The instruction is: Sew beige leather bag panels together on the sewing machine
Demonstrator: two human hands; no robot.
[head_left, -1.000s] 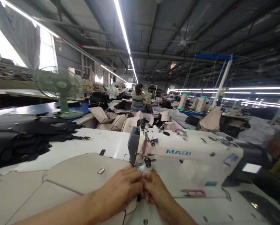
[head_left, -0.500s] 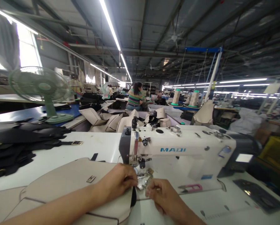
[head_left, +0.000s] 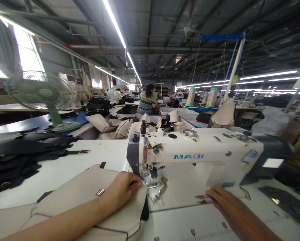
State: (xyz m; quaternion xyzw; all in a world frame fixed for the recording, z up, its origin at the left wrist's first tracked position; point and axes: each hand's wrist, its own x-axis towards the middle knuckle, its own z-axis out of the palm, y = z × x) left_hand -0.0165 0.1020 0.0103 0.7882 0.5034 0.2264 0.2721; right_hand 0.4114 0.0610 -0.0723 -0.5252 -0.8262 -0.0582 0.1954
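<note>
My left hand [head_left: 126,188] is closed on the edge of a beige leather-like bag piece [head_left: 77,187] beside the sewing machine's needle area. The piece has dark edging, a small metal clasp [head_left: 100,192] and black tabs. It lies on the machine table and runs out of view at the lower left. My right hand [head_left: 221,201] is on the pink thread snips [head_left: 208,199], with its fingers over the handle; the metal blades point left. Between my hands, a metal guide attachment [head_left: 158,188] sits on the bed of the white sewing machine [head_left: 197,144].
Black straps with buckles [head_left: 21,154] are piled at the left, in front of a green fan [head_left: 46,93]. Beige pieces [head_left: 122,129] fill a bin behind the machine. Thread cones [head_left: 191,97] stand at the back right. A person [head_left: 147,100] in a striped top is farther off.
My right hand has moved right, from beside the metal guide to the pink snips. My left hand stays at the edge of the bag piece. The view has shifted slightly.
</note>
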